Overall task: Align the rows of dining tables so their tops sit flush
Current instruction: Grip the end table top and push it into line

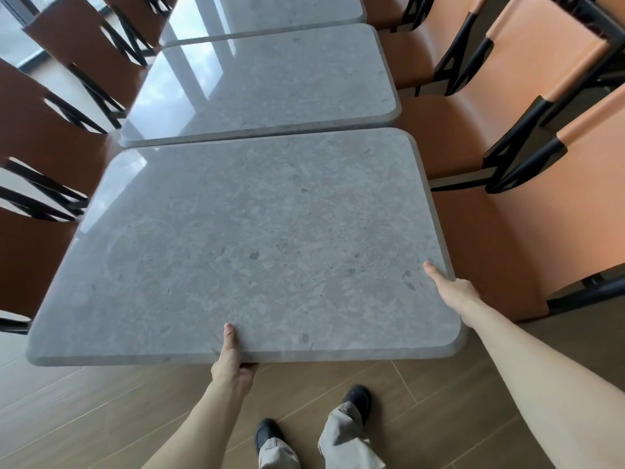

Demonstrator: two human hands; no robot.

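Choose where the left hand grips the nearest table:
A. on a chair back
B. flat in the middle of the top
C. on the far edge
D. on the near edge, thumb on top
D: the left hand clasps the near edge of the nearest table, thumb on top, fingers underneath.

I'm looking at a dining hall or restaurant. Grey stone-look tables [257,238] stand end to end in one long row, each top with the same rounded corners. Matching brown chairs [44,137] with black frames line the left side, orange ones [527,211] the right. Underfoot is wood-plank floor [101,418]; a window [20,32] shows top left.
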